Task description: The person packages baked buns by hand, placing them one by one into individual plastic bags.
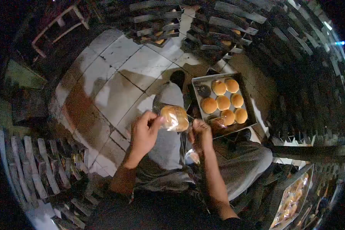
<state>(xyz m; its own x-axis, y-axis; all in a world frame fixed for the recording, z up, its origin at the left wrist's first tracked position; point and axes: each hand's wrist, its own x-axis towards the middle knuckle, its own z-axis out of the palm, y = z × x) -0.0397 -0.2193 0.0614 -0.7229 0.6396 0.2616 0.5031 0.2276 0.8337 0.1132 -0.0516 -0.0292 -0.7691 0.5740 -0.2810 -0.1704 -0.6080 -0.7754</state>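
Note:
A round golden bun in a clear printed plastic bag (174, 118) hangs between my two hands, above my lap. My left hand (145, 130) has its thumb and fingers closed on the bag's left end. At the other side, my right hand (201, 133) is closed in a pinch on the bag's right end. Just beyond the right hand lies a metal tray (253, 109) with several unwrapped buns (223, 102) on it. Some dark, shiny plastic (217, 123) lies at the tray's near left corner.
Another tray (310, 174) of wrapped buns stands at the lower right. Slatted racks (42, 165) surround me, with trays and a few buns on the far ones. A wooden frame (59, 28) is at the upper left. Tiled floor (138, 63) stretches ahead of my legs.

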